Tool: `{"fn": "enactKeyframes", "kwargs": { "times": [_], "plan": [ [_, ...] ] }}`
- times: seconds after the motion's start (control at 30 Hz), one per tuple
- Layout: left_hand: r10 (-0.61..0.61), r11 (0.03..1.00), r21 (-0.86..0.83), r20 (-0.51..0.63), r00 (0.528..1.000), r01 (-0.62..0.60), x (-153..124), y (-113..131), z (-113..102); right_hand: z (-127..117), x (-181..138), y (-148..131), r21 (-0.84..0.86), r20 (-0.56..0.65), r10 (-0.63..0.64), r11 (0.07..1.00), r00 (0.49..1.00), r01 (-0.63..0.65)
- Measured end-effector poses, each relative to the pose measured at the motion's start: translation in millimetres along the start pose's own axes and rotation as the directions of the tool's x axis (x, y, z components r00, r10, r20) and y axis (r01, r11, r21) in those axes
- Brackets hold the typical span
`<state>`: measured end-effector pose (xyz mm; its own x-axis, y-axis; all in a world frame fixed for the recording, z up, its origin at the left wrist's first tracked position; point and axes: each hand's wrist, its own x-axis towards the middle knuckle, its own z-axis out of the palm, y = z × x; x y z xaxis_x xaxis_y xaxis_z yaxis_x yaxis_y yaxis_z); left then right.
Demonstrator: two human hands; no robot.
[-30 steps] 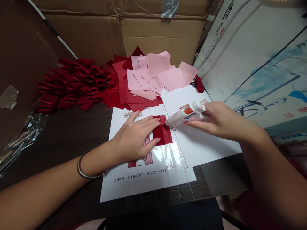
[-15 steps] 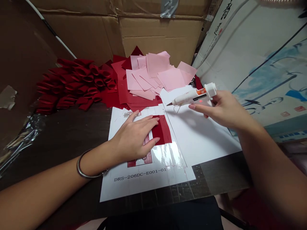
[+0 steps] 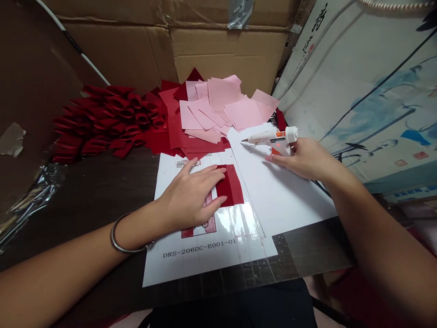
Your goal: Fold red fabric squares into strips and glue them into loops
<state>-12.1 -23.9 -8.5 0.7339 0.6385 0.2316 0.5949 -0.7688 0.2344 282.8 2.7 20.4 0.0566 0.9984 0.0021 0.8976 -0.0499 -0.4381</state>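
My left hand (image 3: 191, 196) lies flat, its fingertips pressing on a dark red fabric rectangle (image 3: 229, 186). That rectangle rests on a laminated template sheet (image 3: 211, 259) printed DRS-206DC-E001-01. My right hand (image 3: 303, 159) grips a white hot glue gun (image 3: 271, 139) with an orange part, holding it just above a white card (image 3: 287, 196). Its nozzle points left, up and to the right of the fabric. Behind them lie pink paper squares (image 3: 225, 107) over dark red squares (image 3: 180, 136), with rows of folded red fabric pieces (image 3: 109, 120) to the left.
Cardboard boxes (image 3: 225, 50) stand behind the dark tabletop (image 3: 102, 191). A large ink-painted board (image 3: 368, 100) leans at the right. Crumpled clear plastic (image 3: 27, 200) lies at the left edge.
My right hand has carried the glue gun away from the fabric's edge, up and to the right. My left hand and the fabric have stayed in place.
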Motion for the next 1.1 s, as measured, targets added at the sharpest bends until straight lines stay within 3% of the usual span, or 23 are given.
{"fn": "enactKeyframes", "kwargs": {
  "times": [0.07, 0.17, 0.23, 0.33, 0.37, 0.4, 0.43, 0.47, 0.5, 0.57, 0.6, 0.77, 0.9, 1.0, 1.1],
  "plan": [
    [-0.001, 1.000, -0.003, -0.001, 1.000, 0.001, 0.1, -0.1, 0.3, -5.2, -2.5, 4.4, 0.010, -0.012, -0.089, 0.996, 0.996, 0.089],
    [-0.002, 1.000, -0.006, 0.000, 1.000, 0.002, 0.1, -0.3, 0.8, -8.0, -4.7, 7.2, 0.086, -0.216, -0.181, 0.975, 0.959, 0.203],
    [-0.003, 1.000, -0.004, 0.005, 1.000, 0.003, 0.0, -0.3, 1.0, -7.3, -7.5, 1.3, 0.085, -0.460, -0.217, 0.955, 0.861, 0.285],
    [-0.007, 1.000, -0.003, 0.008, 1.000, 0.007, 0.1, 0.0, 0.6, -5.1, -18.4, -19.2, 0.069, -0.760, -0.250, 0.887, 0.600, 0.457],
    [-0.008, 1.000, -0.005, 0.007, 1.000, 0.008, 0.2, 0.2, 0.3, -4.4, -23.7, -27.1, 0.173, -0.773, -0.194, 0.852, 0.604, 0.495],
    [-0.008, 1.000, -0.008, 0.006, 1.000, 0.008, 0.4, 0.3, -0.1, -3.5, -29.1, -34.5, 0.327, -0.723, -0.133, 0.799, 0.678, 0.505],
    [-0.009, 1.000, -0.010, 0.007, 1.000, 0.009, 0.5, 0.4, -0.4, -2.3, -34.2, -40.9, 0.506, -0.565, -0.104, 0.741, 0.819, 0.443],
    [-0.010, 1.000, -0.010, 0.006, 1.000, 0.010, 0.6, 0.4, -0.8, -0.9, -38.6, -46.1, 0.656, -0.301, -0.105, 0.699, 0.948, 0.286],
    [-0.010, 1.000, -0.010, 0.007, 1.000, 0.010, 0.6, 0.4, -1.0, 1.0, -41.8, -49.9, 0.724, -0.015, -0.118, 0.683, 0.993, 0.092],
    [-0.010, 1.000, -0.008, 0.010, 1.000, 0.010, 0.4, 0.3, -1.3, 5.8, -44.3, -53.9, 0.696, 0.396, -0.125, 0.687, 0.910, -0.209],
    [-0.010, 1.000, -0.008, 0.011, 1.000, 0.010, 0.2, 0.2, -1.3, 8.5, -43.8, -54.5, 0.660, 0.497, -0.108, 0.692, 0.861, -0.294],
    [-0.008, 1.000, -0.018, 0.007, 1.000, 0.008, -0.2, 0.6, -0.9, 19.5, -35.4, -54.2, 0.612, 0.604, -0.002, 0.643, 0.797, -0.462],
    [-0.006, 1.000, -0.028, 0.006, 1.000, 0.006, 0.7, 0.8, -0.7, 23.2, -34.4, -54.8, 0.628, 0.659, -0.083, 0.606, 0.747, -0.487],
    [-0.013, 0.999, -0.029, 0.015, 1.000, 0.014, 0.8, 1.1, -1.3, 26.0, -34.5, -52.4, 0.645, 0.649, -0.137, 0.621, 0.748, -0.445],
    [-0.026, 0.999, -0.029, 0.021, 0.999, 0.027, 0.6, 1.8, -2.8, 29.1, -34.1, -49.0, 0.657, 0.582, -0.185, 0.680, 0.792, -0.325]
  ]
}}
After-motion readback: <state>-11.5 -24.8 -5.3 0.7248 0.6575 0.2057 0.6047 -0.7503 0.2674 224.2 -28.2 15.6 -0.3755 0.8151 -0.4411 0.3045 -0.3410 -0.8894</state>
